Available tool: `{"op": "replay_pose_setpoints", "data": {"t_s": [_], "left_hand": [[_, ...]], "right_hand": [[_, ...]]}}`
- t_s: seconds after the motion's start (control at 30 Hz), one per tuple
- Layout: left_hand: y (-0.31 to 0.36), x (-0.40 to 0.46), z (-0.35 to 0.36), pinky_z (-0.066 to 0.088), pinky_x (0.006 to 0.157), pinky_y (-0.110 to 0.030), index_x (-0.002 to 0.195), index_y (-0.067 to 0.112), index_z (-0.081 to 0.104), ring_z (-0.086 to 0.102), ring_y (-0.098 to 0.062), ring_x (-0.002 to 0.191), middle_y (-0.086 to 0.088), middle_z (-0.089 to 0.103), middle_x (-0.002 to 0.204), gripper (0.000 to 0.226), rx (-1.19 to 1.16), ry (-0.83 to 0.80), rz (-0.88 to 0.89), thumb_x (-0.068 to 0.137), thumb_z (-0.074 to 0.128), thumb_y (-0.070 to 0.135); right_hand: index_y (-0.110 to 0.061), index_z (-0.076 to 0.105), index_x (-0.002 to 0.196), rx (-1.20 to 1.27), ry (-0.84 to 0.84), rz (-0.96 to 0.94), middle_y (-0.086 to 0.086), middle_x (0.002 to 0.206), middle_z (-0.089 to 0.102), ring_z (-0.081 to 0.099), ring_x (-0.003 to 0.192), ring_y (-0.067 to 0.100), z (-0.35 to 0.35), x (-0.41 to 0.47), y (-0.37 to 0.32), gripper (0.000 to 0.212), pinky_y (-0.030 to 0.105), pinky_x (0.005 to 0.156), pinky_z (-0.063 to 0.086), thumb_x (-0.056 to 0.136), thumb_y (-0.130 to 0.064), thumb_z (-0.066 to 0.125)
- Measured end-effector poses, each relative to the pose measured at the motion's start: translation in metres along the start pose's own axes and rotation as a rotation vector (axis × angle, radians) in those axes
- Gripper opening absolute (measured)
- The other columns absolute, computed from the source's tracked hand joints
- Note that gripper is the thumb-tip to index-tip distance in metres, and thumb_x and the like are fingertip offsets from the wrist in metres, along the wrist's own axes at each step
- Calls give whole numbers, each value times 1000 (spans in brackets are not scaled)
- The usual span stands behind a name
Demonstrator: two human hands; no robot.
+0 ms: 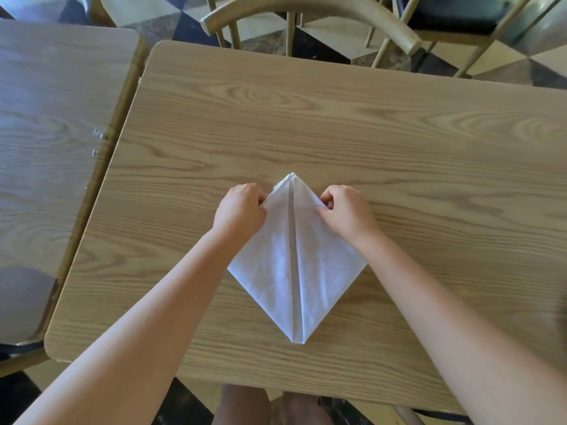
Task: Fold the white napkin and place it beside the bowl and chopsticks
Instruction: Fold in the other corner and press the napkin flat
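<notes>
The white napkin (319, 271) lies on the wooden table (337, 124), folded into a diamond with a seam down its middle, one tip pointing away from me and one toward me. My left hand (241, 211) pinches the napkin's upper left edge. My right hand (346, 211) pinches the upper right edge. Both forearms cross the near side corners of the cloth. No bowl or chopsticks are in view.
A second wooden table (52, 124) stands close on the left, with a narrow gap between. A wooden chair (313, 13) stands at the far edge, another chair (460, 23) at the back right. The floor is checkered.
</notes>
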State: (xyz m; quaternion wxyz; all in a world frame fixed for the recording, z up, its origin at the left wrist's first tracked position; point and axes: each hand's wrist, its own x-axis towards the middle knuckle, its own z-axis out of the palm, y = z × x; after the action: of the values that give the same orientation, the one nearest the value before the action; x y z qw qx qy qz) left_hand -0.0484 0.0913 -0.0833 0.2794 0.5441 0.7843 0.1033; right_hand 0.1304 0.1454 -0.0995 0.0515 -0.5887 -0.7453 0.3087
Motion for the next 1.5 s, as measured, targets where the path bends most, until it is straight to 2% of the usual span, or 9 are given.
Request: {"op": "replay_pose_setpoints", "data": {"t_s": [0.33, 0.47, 0.6, 0.8, 0.93, 1.03, 1.17, 1.27, 1.5], "left_hand": [[11, 7, -18, 38, 60, -23, 91, 13, 63, 53, -16, 79, 5, 58, 80, 12, -189, -64, 17, 79, 67, 16], [39, 17, -51, 39, 65, -20, 88, 13, 67, 59, -17, 80, 3, 62, 81, 10, -268, 108, 164, 78, 67, 13], [73, 11, -91, 46, 71, -27, 80, 12, 62, 57, -18, 76, 6, 59, 77, 6, -298, 320, 445, 77, 65, 8], [79, -26, -90, 37, 67, -13, 79, 11, 57, 44, -9, 77, 7, 52, 81, 16, -164, 488, 709, 69, 68, 5], [32, -52, -27, 41, 75, -29, 84, 18, 61, 58, -21, 81, 2, 62, 85, 21, 147, 134, 856, 64, 62, 22], [-5, -66, 7, 41, 86, -31, 95, 15, 68, 61, -23, 85, 1, 65, 95, 37, 295, -37, 853, 66, 66, 38], [5, -64, 25, 42, 97, -43, 114, 9, 64, 56, -27, 112, -9, 62, 120, 43, 221, 169, 732, 87, 49, 39], [25, -59, 48, 22, 108, -56, 138, 18, 44, 30, -28, 139, -14, 36, 148, 66, 307, 83, 580, 86, 38, 58], [17, -71, 83, 18, 97, -74, 145, 26, 33, 24, -26, 142, -14, 25, 153, 100, 419, 1, 504, 62, 42, 81]], "right_hand": [[-14, 63, 85, 196, 6, -9, -4, 77, 60, 55, 72, 15, -33, -5, -6, 5, 24, 60, 37, 81, -14, 62], [-12, 65, 82, 268, 187, -125, -6, 72, 60, 55, 66, 11, -80, 3, -19, 5, 26, 63, 42, 78, -11, 65], [-12, 63, 81, 254, 391, -330, -14, 69, 57, 51, 61, -1, -136, -12, -40, 3, 8, 57, 37, 80, -14, 64], [-8, 62, 80, -108, 651, -669, 5, 78, 63, 54, 77, 22, -154, -57, -31, 6, 38, 73, 37, 76, -11, 60], [-14, 63, 81, -483, 311, -673, 4, 82, 64, 60, 80, 27, -87, -93, 26, 22, 42, 80, 36, 63, -20, 75], [-21, 63, 105, -607, 7, -525, 5, 112, 64, 56, 112, 24, -38, -121, 68, 49, 57, 104, 25, 66, -51, 69], [-23, 42, 134, -437, 123, -345, 11, 146, 39, 24, 138, 24, -27, -108, 64, 55, 56, 108, 15, 89, -52, 34], [-29, 23, 144, -440, 106, -289, 9, 155, 20, 8, 143, 25, -14, -82, 54, 60, 58, 109, 14, 90, -53, 30], [-29, 25, 145, -497, 84, -216, 8, 154, 25, 17, 142, 31, 22, -82, 67, 61, 59, 111, 16, 88, -51, 31]]}}
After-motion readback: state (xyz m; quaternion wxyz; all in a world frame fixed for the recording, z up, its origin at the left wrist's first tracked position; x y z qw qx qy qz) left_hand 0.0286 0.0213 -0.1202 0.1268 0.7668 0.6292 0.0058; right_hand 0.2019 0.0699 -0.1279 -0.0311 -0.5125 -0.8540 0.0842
